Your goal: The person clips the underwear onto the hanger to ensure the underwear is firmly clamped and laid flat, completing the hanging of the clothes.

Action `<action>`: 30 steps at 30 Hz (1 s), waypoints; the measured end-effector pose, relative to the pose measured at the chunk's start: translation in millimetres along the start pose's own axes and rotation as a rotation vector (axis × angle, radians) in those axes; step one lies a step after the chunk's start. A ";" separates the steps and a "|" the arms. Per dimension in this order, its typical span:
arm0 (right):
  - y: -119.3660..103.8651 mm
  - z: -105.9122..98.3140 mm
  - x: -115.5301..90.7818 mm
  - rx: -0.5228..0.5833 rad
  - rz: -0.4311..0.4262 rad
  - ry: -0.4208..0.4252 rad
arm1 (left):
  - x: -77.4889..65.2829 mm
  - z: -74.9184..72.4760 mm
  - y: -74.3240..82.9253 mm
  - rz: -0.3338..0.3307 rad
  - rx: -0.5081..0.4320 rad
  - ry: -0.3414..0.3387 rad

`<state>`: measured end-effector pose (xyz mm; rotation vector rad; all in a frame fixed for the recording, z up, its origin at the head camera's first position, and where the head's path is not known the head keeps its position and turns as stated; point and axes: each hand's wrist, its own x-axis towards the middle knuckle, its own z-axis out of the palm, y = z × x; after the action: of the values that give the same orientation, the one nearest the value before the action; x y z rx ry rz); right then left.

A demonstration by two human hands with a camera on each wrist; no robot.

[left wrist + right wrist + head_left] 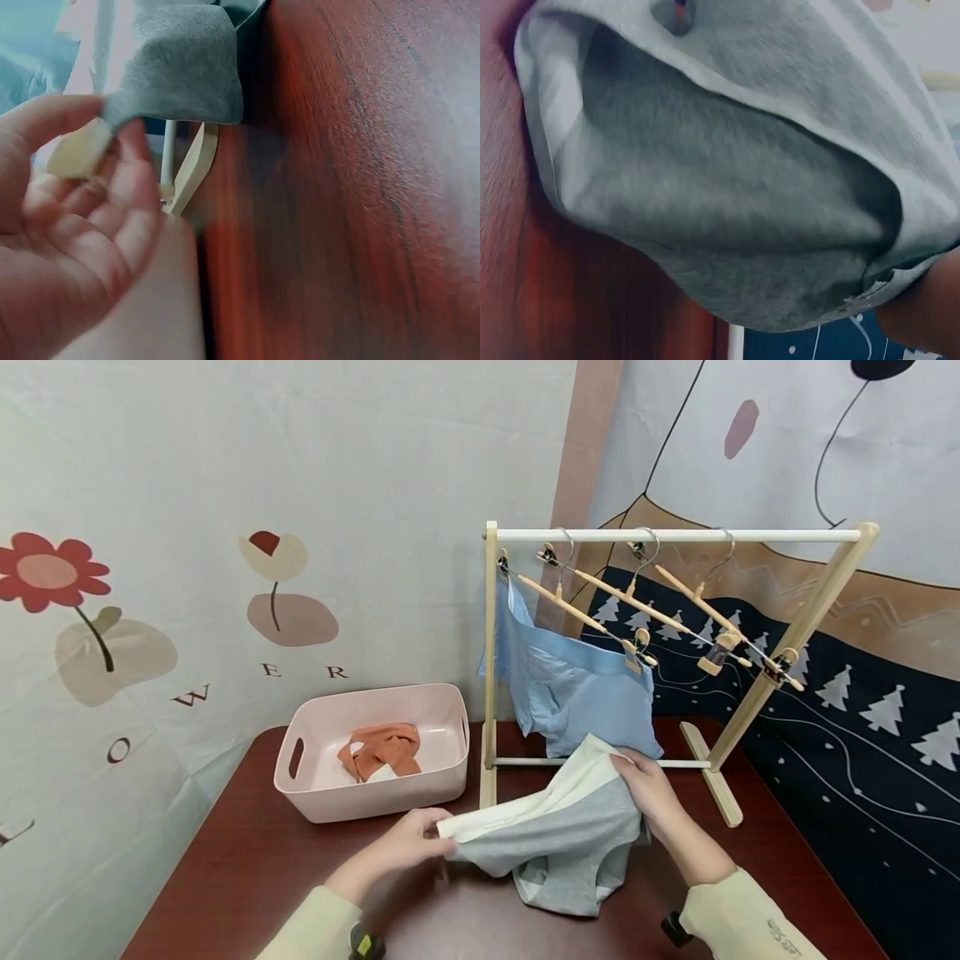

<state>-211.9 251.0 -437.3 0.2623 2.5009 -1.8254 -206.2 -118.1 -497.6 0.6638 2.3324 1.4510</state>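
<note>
A pair of grey underpants with a cream waistband is stretched between both hands above the table. My left hand pinches the left end of the waistband between thumb and fingers. At the other end, my right hand grips the waistband's upper right corner. In the right wrist view the grey fabric fills most of the picture and a leg opening gapes; the right fingers are hidden there. Behind them, light blue underpants hang by clips from a wooden hanger.
A wooden drying rack stands at the back right and holds two more hangers with clips. To its left sits a pink basin with orange underpants inside. Everything stands on a dark red-brown table against printed cloth walls.
</note>
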 end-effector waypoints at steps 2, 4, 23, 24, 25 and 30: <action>3.4 -4.4 0.6 -0.047 -0.026 -0.016 | -2.4 -2.1 0.1 -0.027 -0.116 0.037; 6.9 -6.6 1.2 -0.092 -0.055 -0.011 | -3.5 -1.3 2.3 -0.068 -0.172 0.134; 32.1 3.1 0.9 -0.392 0.025 -0.084 | 4.8 29.6 -7.6 -0.275 0.073 0.570; 35.4 1.3 1.6 -0.405 0.034 -0.093 | 5.1 31.3 -8.6 -0.279 0.083 0.579; 38.9 -0.7 2.4 -0.423 0.033 -0.102 | 5.5 32.9 -9.2 -0.283 0.092 0.585; 54.0 -10.3 4.9 -0.452 0.012 -0.147 | 10.3 40.4 -7.2 -0.286 0.008 0.548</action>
<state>-207.6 277.3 -485.6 0.1185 2.6990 -1.1741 -196.6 -84.8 -521.9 -0.0935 2.6812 1.6340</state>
